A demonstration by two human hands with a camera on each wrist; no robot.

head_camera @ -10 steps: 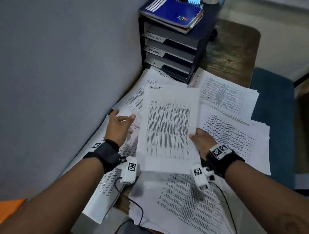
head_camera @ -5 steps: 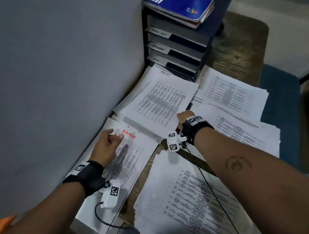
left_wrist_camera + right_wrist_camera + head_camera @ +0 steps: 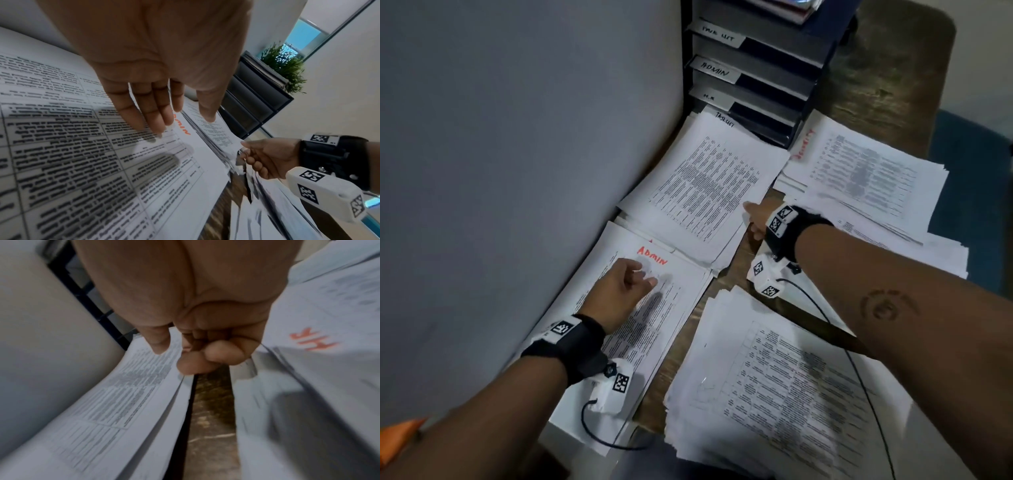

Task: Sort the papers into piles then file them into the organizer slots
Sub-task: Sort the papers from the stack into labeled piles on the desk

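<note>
The printed sheet lies on top of the task-list pile (image 3: 709, 185) in front of the dark organizer (image 3: 767, 85), whose slots are labelled TASK LIST, ADMIN and H.R. My right hand (image 3: 751, 219) (image 3: 174, 356) is at that pile's right edge, thumb on top of the sheet (image 3: 127, 386) and fingers (image 3: 205, 360) curled at the edge, pinching it. My left hand (image 3: 645, 275) (image 3: 185, 125) hovers over the ADMIN pile (image 3: 671, 318) by the wall, its straight fingertips (image 3: 158, 128) touching the paper.
A pile with red lettering (image 3: 866, 171) sits right of the organizer, with more sheets below it. A thick loose stack (image 3: 774, 387) lies near me. A grey wall (image 3: 517, 154) bounds the left side. A strip of wooden tabletop (image 3: 732, 277) shows between piles. Blue chair (image 3: 976, 164) at right.
The sheet held up in front of me a second ago has gone down onto the task-list pile under my right hand. My left hand has moved onto the ADMIN pile.
</note>
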